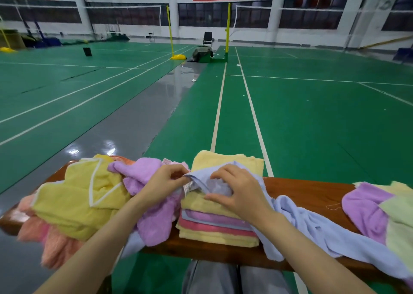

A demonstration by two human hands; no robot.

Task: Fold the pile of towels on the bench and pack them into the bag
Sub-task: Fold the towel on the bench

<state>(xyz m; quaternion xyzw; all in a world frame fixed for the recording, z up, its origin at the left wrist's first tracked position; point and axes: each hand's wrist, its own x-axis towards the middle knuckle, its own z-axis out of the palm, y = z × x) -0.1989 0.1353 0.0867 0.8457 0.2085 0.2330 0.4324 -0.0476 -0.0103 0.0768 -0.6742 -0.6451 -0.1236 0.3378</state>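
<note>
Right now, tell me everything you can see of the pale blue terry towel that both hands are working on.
The pale blue terry towel is unfolded and rumpled, soft looped cloth. One end lies on the folded towel stack, where the left hand pinches its corner beside a white care label and the right hand curls over bunched cloth. The rest trails right along the brown wooden bench, part of it hanging over the near edge.
</note>
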